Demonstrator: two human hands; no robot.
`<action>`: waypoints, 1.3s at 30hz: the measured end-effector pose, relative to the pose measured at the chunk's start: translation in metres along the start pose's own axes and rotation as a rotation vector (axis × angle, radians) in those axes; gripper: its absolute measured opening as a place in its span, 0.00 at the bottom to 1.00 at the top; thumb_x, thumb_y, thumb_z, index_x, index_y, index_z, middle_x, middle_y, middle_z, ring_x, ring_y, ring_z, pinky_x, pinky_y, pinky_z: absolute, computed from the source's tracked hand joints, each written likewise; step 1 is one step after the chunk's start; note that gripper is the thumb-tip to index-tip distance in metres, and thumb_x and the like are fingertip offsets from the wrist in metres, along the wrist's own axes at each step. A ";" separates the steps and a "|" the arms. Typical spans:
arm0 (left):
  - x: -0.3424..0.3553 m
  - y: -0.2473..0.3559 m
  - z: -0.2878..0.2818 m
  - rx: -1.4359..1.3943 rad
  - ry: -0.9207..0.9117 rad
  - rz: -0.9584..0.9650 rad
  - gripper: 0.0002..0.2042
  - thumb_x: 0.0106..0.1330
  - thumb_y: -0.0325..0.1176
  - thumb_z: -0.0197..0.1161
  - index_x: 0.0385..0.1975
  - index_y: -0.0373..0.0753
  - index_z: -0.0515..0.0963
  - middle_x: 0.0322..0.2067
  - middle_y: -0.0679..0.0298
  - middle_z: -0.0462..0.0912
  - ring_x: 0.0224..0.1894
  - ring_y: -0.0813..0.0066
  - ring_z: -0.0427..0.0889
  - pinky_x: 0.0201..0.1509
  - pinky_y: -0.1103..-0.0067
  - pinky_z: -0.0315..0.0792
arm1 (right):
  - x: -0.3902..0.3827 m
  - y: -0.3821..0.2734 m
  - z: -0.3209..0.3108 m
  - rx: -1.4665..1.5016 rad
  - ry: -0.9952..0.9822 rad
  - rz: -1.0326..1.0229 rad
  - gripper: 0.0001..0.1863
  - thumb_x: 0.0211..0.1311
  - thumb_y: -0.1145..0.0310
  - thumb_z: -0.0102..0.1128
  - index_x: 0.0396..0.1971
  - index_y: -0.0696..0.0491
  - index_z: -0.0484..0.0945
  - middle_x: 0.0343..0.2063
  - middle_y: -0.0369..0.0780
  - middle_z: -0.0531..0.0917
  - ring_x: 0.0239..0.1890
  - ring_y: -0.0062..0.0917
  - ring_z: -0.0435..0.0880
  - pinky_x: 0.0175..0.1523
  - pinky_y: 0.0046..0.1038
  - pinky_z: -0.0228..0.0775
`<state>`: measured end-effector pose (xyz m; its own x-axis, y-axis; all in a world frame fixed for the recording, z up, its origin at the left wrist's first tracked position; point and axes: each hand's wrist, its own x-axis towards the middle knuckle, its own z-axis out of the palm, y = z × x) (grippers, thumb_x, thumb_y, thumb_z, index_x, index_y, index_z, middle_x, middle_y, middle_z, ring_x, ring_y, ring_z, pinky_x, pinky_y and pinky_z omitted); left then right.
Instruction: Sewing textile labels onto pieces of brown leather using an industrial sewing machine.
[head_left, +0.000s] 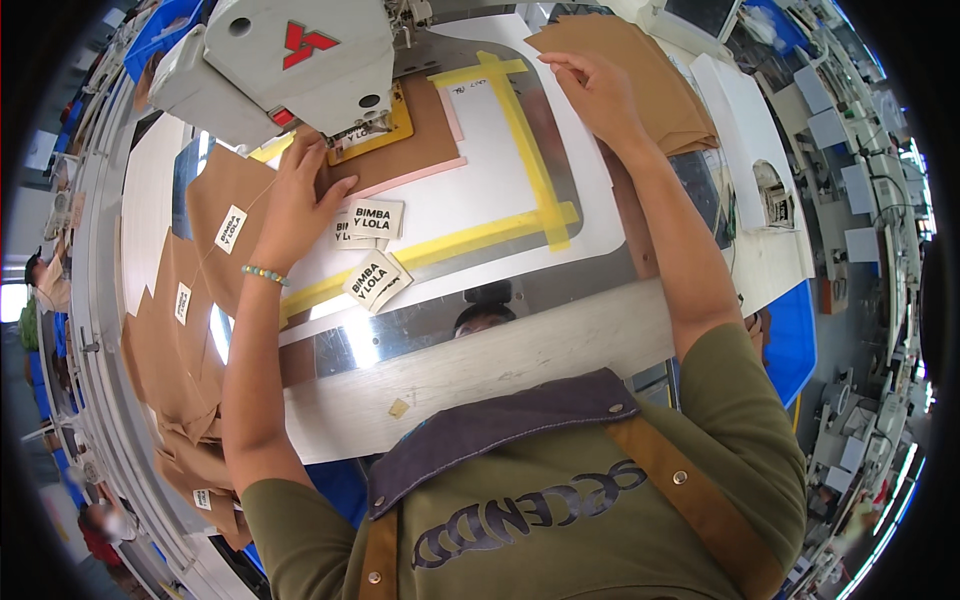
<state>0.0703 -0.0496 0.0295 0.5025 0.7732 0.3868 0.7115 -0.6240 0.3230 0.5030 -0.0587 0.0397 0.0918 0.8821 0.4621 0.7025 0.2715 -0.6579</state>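
My left hand [290, 205] rests at the left edge of a brown panel [430, 130] under the sewing machine head [300, 60], thumb apart from the fingers; its fingertips are partly hidden near the machine. A yellow frame [403, 118] lies on that panel around a cream label [356, 134]. Beside the left thumb are several loose cream labels with dark print [376, 219]. My right hand [595, 95] hovers at the left edge of a stack of brown panels [650, 90], its fingers loosely bent and nothing visible in them.
Yellow tape [530, 150] borders a white sheet [490, 130] on the shiny plate. Brown panels with labels [215, 235] overlap at the left. A white box [745, 150] stands at the right, with a blue bin [792, 345] below. Other people and workstations appear at the edges.
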 end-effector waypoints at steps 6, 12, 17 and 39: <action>-0.008 -0.016 -0.025 -0.231 -0.170 -0.210 0.29 0.65 0.33 0.78 0.67 0.35 0.80 0.64 0.61 0.77 0.59 0.71 0.78 0.61 0.77 0.74 | 0.000 0.008 -0.001 -0.068 -0.022 -0.065 0.14 0.77 0.65 0.61 0.53 0.49 0.91 0.47 0.43 0.92 0.46 0.33 0.90 0.54 0.33 0.81; -0.021 -0.051 -0.020 -0.339 -0.136 -0.122 0.31 0.63 0.30 0.78 0.69 0.38 0.81 0.66 0.63 0.76 0.59 0.73 0.77 0.61 0.78 0.73 | 0.008 -0.035 -0.040 0.190 -0.031 0.051 0.13 0.77 0.65 0.64 0.54 0.49 0.91 0.48 0.38 0.93 0.48 0.25 0.90 0.56 0.29 0.80; -0.021 -0.041 -0.014 -0.111 -0.040 -0.017 0.23 0.66 0.29 0.77 0.62 0.37 0.86 0.64 0.62 0.79 0.61 0.65 0.80 0.63 0.71 0.78 | 0.001 -0.077 -0.107 0.141 0.135 -0.073 0.11 0.76 0.71 0.64 0.49 0.60 0.89 0.43 0.41 0.92 0.48 0.25 0.88 0.56 0.29 0.79; -0.038 -0.010 -0.024 0.243 -0.043 0.191 0.12 0.65 0.19 0.65 0.46 0.35 0.85 0.41 0.58 0.81 0.46 0.57 0.84 0.50 0.63 0.81 | -0.050 0.021 -0.096 -0.863 -0.245 -0.046 0.16 0.72 0.58 0.62 0.49 0.51 0.89 0.40 0.44 0.92 0.42 0.46 0.91 0.49 0.48 0.82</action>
<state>0.0322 -0.0752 0.0322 0.6553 0.6517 0.3819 0.6960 -0.7174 0.0298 0.5812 -0.1342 0.0596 -0.0329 0.9618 0.2717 0.9968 0.0118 0.0792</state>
